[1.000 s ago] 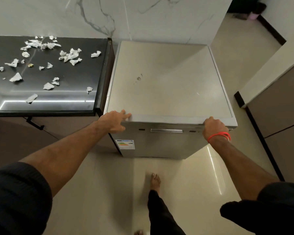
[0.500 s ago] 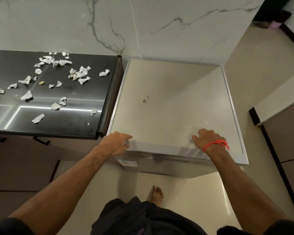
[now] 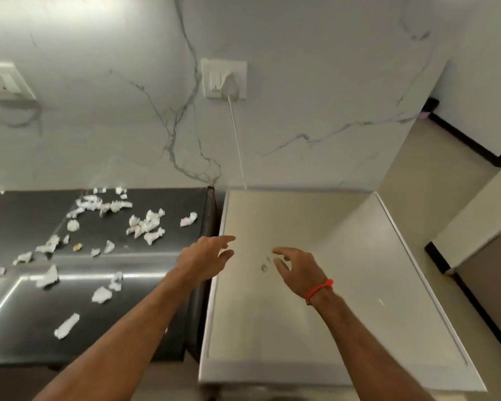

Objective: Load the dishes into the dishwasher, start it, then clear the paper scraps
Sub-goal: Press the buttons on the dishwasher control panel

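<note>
Hovering empty over the dishwasher [image 3: 315, 285] top, left hand [image 3: 204, 263] and right hand [image 3: 297, 270] hang slack-fingered; paper scraps [image 3: 145, 225] on the worktop [image 3: 145, 314] likely come next.

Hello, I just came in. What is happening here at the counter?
A person stands at the dishwasher with both arms stretched out over its closed top. The left hand and the right hand are open, with loose fingers, and hold nothing. The paper scraps lie scattered on the dark counter to the left. A white cable runs from the wall socket down behind the machine.
</note>
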`<control>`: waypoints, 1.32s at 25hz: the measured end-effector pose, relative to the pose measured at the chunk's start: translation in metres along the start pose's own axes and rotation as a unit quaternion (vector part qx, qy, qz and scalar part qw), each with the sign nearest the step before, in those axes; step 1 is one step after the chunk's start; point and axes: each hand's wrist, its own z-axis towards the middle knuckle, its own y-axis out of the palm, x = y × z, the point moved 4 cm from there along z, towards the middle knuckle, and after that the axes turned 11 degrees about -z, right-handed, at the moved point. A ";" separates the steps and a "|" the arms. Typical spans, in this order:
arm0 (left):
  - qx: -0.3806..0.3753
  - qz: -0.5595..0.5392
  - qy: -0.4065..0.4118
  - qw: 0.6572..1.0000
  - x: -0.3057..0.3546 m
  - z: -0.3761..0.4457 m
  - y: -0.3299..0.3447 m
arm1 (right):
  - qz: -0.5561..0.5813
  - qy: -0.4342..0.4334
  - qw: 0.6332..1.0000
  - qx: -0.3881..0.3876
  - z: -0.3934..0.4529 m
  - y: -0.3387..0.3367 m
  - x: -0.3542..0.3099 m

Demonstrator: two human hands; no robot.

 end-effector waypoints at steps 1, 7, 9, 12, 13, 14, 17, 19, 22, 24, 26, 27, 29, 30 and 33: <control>0.028 0.003 0.013 1.000 0.000 0.017 -0.023 | -0.004 -0.018 1.000 0.006 0.013 -0.002 -0.013; 0.148 0.022 0.154 0.977 0.014 0.125 -0.157 | -0.045 -0.024 0.993 0.102 0.098 -0.028 -0.086; 0.156 0.034 0.157 0.975 0.024 0.161 -0.187 | -0.023 -0.026 0.992 0.120 0.117 -0.038 -0.103; 0.156 0.081 0.150 0.973 0.035 0.214 -0.217 | -0.003 -0.034 0.991 0.131 0.139 -0.045 -0.117; 0.158 0.103 0.145 0.971 0.036 0.228 -0.223 | -0.002 -0.034 0.990 0.134 0.143 -0.046 -0.119; 0.158 0.122 0.134 0.971 0.034 0.240 -0.227 | 0.000 -0.031 0.990 0.137 0.145 -0.046 -0.120; 0.168 0.158 0.110 0.967 0.026 0.268 -0.224 | 0.008 -0.011 0.989 0.147 0.148 -0.043 -0.112; 0.183 0.161 0.110 0.964 0.026 0.273 -0.219 | 0.008 0.005 0.989 0.149 0.145 -0.041 -0.105; 0.187 0.142 0.124 0.964 0.030 0.265 -0.218 | 0.011 0.027 0.988 0.152 0.142 -0.038 -0.104; 0.208 0.085 0.139 0.964 0.027 0.251 -0.221 | 0.021 0.027 0.985 0.169 0.138 -0.038 -0.112; 0.230 -0.018 0.163 0.959 0.011 0.228 -0.215 | 0.035 0.017 0.982 0.187 0.132 -0.039 -0.120; 0.234 -0.064 0.169 0.955 -0.002 0.215 -0.205 | 0.041 0.015 0.981 0.192 0.127 -0.036 -0.122; 0.221 -0.124 0.164 0.953 -0.028 0.192 -0.178 | 0.057 0.025 0.978 0.198 0.115 -0.030 -0.122; 0.214 -0.139 0.154 0.954 -0.039 0.180 -0.164 | 0.069 0.033 0.976 0.201 0.108 -0.026 -0.121; 0.195 -0.151 0.132 0.960 -0.061 0.138 -0.119 | 0.100 0.044 0.974 0.198 0.082 -0.012 -0.121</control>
